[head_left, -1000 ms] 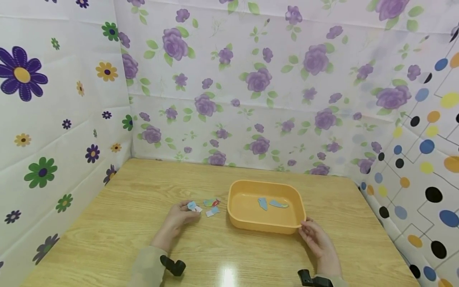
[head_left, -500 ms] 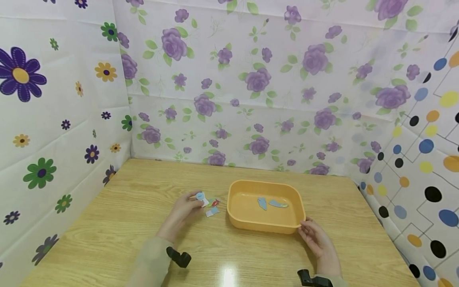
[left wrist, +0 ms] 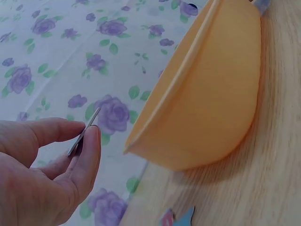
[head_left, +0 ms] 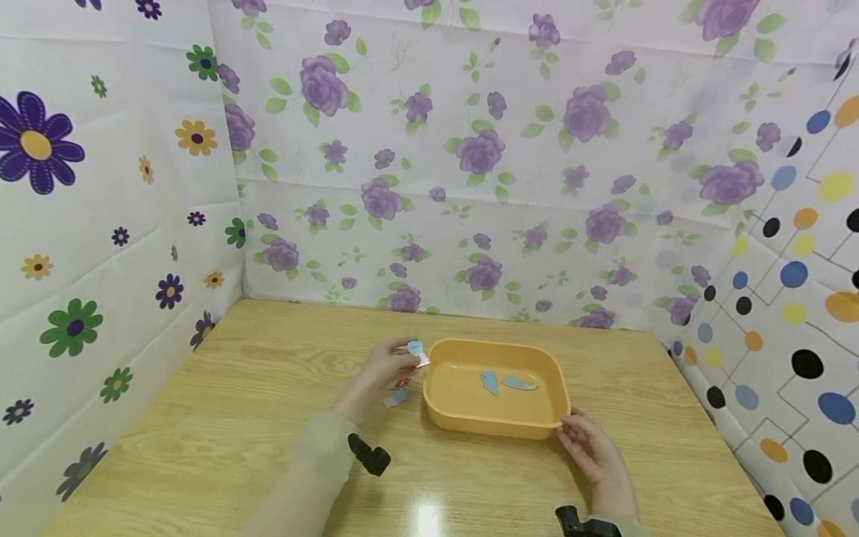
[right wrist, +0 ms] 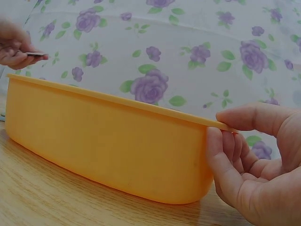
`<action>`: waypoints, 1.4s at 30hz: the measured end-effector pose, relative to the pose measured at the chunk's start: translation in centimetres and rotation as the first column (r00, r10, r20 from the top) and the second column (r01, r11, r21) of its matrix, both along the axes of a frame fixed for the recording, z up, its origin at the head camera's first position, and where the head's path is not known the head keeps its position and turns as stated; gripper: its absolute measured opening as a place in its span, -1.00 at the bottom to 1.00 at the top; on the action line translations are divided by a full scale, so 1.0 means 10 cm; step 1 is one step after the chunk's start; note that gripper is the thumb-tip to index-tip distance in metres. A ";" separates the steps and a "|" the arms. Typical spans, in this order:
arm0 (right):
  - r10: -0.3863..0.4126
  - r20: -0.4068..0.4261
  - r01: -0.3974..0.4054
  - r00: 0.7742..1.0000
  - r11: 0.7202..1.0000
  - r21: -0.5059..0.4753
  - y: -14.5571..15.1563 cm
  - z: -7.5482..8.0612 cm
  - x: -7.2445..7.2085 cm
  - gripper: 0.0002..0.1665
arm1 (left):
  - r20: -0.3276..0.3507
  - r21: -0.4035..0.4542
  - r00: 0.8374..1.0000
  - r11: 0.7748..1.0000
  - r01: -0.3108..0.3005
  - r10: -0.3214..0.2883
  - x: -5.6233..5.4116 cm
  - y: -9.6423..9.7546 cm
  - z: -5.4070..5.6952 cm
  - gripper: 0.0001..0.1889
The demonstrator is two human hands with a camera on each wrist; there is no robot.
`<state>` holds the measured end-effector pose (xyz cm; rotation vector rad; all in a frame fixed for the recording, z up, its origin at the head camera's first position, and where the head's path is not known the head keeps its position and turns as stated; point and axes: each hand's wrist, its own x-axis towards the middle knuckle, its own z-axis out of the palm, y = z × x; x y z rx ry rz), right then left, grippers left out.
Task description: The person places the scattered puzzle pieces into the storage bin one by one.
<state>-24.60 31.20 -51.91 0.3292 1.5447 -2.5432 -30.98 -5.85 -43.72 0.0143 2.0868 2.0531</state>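
My left hand [head_left: 381, 371] pinches a thin, flat, blue-and-white puzzle piece [head_left: 417, 353] between thumb and fingers. It is raised beside the left end of an orange plastic basin [head_left: 493, 428]; the left wrist view shows the piece [left wrist: 84, 132] edge-on, apart from the rim. At the basin's near right corner, my right hand [right wrist: 258, 162] grips the rim, thumb on top and fingers curled beneath. Two blue pieces [head_left: 490, 382] lie on the basin floor. Under the left hand, a blue-and-white piece [head_left: 397, 398] and a partly hidden red one [head_left: 402, 383] lie on the table.
The basin stands on a wood-grain table [head_left: 268, 358]. A purple-flowered cloth [head_left: 479, 186] hangs behind it. Patterned cloths also flank the table, with daisies [head_left: 74, 328] on the left and coloured dots [head_left: 805, 365] on the right.
My left hand has moved right and away from me, carrying the puzzle piece from the table's left side up to the basin's left rim. The right hand has kept its grip on the basin.
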 end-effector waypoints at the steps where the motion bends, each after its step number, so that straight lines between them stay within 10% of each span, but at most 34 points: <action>1: 0.000 -0.004 0.000 1.000 1.000 0.009 0.00 -0.01 0.00 -0.79 | -0.002 0.000 1.000 1.000 0.015 -0.015 -0.02 0.05 0.02 -0.43; 20: -0.025 0.005 0.025 1.000 1.000 -0.019 -0.04 0.11 0.05 -0.80 | 0.024 -0.124 0.998 0.990 0.063 -0.061 -0.23 0.87 -0.02 -0.50; 42: -0.004 -0.044 0.003 0.999 1.000 -0.013 -0.03 0.07 0.04 -0.78 | 0.023 -0.364 0.999 0.931 0.044 -0.038 -0.31 1.10 -0.32 -0.56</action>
